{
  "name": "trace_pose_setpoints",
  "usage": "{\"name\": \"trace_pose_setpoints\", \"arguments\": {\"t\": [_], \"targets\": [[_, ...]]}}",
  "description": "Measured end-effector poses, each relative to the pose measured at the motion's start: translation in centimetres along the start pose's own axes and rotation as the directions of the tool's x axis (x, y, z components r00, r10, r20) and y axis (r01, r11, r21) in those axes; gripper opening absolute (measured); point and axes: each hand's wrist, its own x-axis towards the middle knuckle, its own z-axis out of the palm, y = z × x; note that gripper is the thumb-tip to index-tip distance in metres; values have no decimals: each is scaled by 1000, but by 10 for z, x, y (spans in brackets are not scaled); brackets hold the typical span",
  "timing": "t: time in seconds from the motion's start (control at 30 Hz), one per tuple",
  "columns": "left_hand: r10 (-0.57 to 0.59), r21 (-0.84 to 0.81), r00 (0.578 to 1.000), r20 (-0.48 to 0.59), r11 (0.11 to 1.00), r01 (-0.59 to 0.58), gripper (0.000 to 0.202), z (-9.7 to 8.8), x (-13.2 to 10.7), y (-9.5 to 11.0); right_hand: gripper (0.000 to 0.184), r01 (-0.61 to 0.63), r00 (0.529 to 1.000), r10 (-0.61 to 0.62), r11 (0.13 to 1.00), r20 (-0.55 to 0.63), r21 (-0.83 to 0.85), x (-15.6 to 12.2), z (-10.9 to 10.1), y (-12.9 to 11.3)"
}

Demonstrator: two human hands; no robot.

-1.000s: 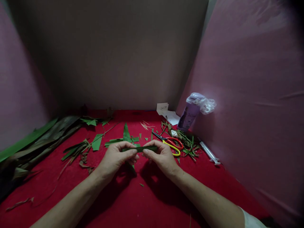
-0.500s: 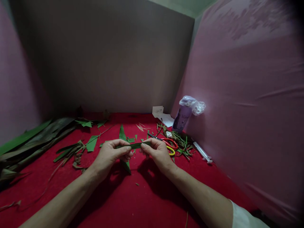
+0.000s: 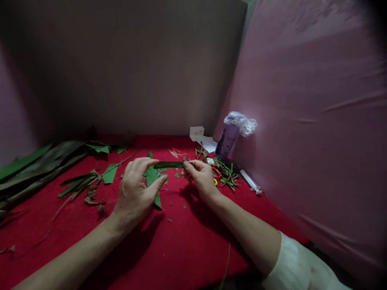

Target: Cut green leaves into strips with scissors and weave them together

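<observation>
Red tabletop (image 3: 181, 245) under purple container (image 3: 227, 140), leaf strip (image 3: 169, 164)

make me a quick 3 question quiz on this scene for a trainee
1. True or false: the right hand pinches the strip while the left hand has its thumb clear of it.

2. As pictured, where does the syringe lie from the scissors? a) left b) right c) on top of them

3. Fill in: the cup is topped with clear ____.

Key: 1. True. 2. b. 3. plastic.
</observation>
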Motion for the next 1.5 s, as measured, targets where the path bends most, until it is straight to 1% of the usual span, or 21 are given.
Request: {"name": "trace_pose_setpoints", "arguments": {"t": [0.07,0.13,0.23,0.33,0.37,0.5,0.53,0.63,0.7,0.73,0.77,0.8,0.87,0.93,1.0,1.03,1.07,1.17,1.3,1.4,1.5], "targets": [[195,-34,970,144,981,-192,16,4,-10,21,26,5,999,-5,1000,-40,6,4,-3,1],[286,-114,872,397,958,-263,9,11,-25,44,27,8,998,-8,1000,-63,8,6,-4,3],[231,-64,692,684,964,-258,25,27,-49,70,27,14,997,-13,1000,-79,6,8,-5,6],[175,49,544,820,927,-373,42,49,-72,82,26,17,996,-17,1000,-91,2,9,-5,7],[161,75,522,837,913,-401,35,57,-78,83,26,19,996,-18,1000,-91,1,9,-5,8],[145,92,500,854,903,-419,23,81,-96,78,27,29,998,-29,1000,-60,-1,7,-2,6],[163,62,467,869,901,-430,22,84,-98,77,27,32,998,-32,999,-47,0,7,-1,4],[183,24,427,885,900,-435,20,80,-94,76,27,53,998,-53,999,-43,7,8,-3,-5],[179,7,456,872,926,-377,12,67,-79,79,25,90,990,-87,996,-109,19,13,-10,-13],[175,6,535,827,947,-320,7,58,-68,80,24,117,980,-111,993,-167,27,16,-15,-18],[151,4,683,715,976,-220,10,48,-55,81,24,148,963,-136,988,-233,34,20,-21,-22],[140,-46,792,594,989,-140,14,39,-40,80,25,181,941,-161,983,-299,39,24,-27,-26],[116,-136,925,361,988,-71,17,25,-8,73,26,240,887,-200,970,-416,45,31,-39,-33],[28,-121,986,162,993,-8,16,19,20,54,28,278,846,-222,959,-485,46,35,-46,-37],[-78,-104,988,136,990,93,14,20,40,28,29,282,843,-224,958,-489,47,34,-46,-37],[-121,-96,969,217,985,144,13,20,46,14,29,269,859,-217,962,-464,49,32,-43,-35],[-164,-98,946,279,975,198,15,20,51,1,29,247,884,-203,968,-421,50,29,-38,-33],[-208,-82,950,231,969,232,29,12,55,-24,28,146,966,-133,988,-223,41,15,-18,-22],[-301,-266,905,299,885,382,60,-11,44,-24,26,59,998,-59,998,11,6,-5,5,-8],[-328,-380,840,432,779,499,42,-21,30,-22,24,22,995,-21,1000,97,-15,-13,12,-3],[-346,-395,818,459,745,537,30,-22,16,-28,22,-4,990,9,999,139,-35,-15,13,-2]]}}
